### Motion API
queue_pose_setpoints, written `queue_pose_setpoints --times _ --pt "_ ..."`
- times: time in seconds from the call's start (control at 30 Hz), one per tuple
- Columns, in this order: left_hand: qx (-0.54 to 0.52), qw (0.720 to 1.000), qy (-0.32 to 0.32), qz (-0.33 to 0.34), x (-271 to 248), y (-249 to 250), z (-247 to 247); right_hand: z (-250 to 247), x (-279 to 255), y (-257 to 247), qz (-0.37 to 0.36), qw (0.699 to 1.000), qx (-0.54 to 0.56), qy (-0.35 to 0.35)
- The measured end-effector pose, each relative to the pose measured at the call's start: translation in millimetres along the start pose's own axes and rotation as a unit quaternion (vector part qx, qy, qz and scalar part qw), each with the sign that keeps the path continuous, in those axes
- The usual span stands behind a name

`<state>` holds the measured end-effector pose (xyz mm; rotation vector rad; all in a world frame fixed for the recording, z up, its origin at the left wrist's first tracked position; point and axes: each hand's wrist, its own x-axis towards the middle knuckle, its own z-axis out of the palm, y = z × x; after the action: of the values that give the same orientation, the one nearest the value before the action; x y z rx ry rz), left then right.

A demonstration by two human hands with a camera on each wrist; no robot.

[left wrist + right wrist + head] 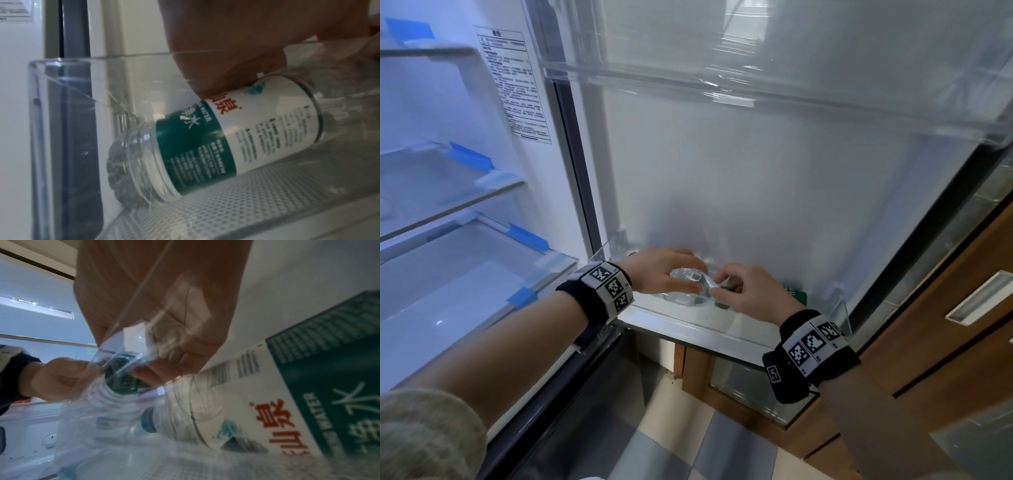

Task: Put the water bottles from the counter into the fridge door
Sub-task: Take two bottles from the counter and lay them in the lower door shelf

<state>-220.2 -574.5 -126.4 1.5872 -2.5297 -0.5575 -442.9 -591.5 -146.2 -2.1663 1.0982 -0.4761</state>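
A clear water bottle with a white and green label leans tilted inside the lower fridge door bin, base down to the left. My left hand grips it near its shoulder. My right hand pinches its dark green cap. A second bottle with the same label lies in the bin to the right, under my right hand, and neither hand touches it.
Glass shelves with blue tape fill the open fridge on the left. A clear upper door bin hangs overhead. A wooden cabinet stands close behind the door on the right, with tiled floor below.
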Motion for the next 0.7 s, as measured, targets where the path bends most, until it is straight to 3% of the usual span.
queue_pose_setpoints --times 0.2,0.43,0.7 --pt "0.03 1.0 -0.006 -0.001 1.1 -0.5 2.1 -0.1 -4.0 -4.0 0.017 1.0 0.003 -0.024" --pt "0.044 0.999 0.014 0.01 0.9 -1.6 2.9 2.9 -3.7 -6.5 -0.02 0.997 -0.034 0.067" --pt "0.034 0.999 0.025 0.007 -1.2 -2.6 3.6 5.4 -2.1 -6.8 -0.002 0.996 -0.045 0.073"
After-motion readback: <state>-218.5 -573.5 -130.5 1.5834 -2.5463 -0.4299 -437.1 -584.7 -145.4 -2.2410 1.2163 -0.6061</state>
